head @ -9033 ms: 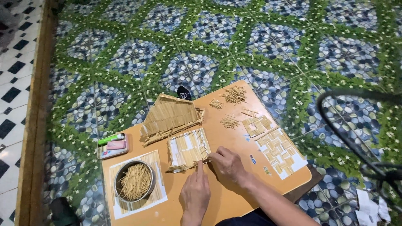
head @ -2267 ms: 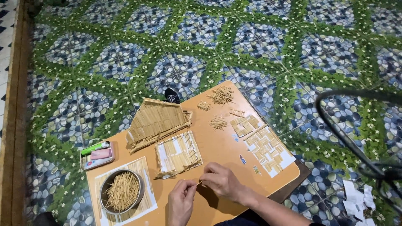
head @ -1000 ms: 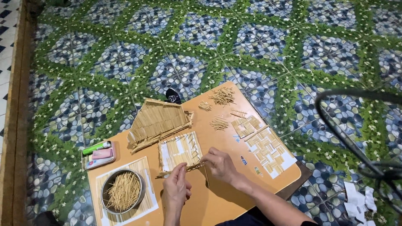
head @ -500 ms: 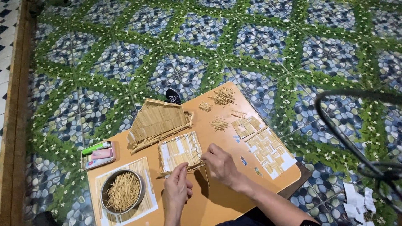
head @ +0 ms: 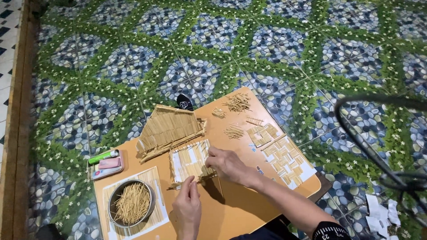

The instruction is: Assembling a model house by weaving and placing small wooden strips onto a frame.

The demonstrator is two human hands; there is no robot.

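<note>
Change since earlier: both hands have shifted up from the bare board onto the lower edge of the small stick panel; the camera view has stayed nearly the same over the last second.
Left hand [head: 187, 209]: fingertips pinched together at the lower left corner of the flat rectangular panel of pale thin sticks on white paper [head: 190, 161]; what lies between the fingertips is too small to tell.
Right hand [head: 229, 165]: fingers curled and pressed down on the lower right edge of the same panel, touching it; the forearm runs off toward the lower right.
Panel position: lying flat near the middle of the orange-brown wooden board [head: 240, 209], just below the model roof.
Model roof: a pitched roof piece of straw-coloured sticks [head: 171, 129], just above the panel, near the board's upper left edge.
Bowl: a round metal bowl filled with loose thin sticks [head: 132, 203], left of the left hand, standing on a woven stick mat on white paper [head: 158, 213].
Tray: a small tray holding a green-capped tube and a pink item [head: 106, 163], at the board's left edge.
Right side: lattice panels of woven sticks on white paper [head: 284, 158], well apart from the hands.
Far end: small loose heaps of sticks [head: 238, 102].
Floor: blue pebble-and-green-vine patterned tiles [head: 222, 40].
</note>
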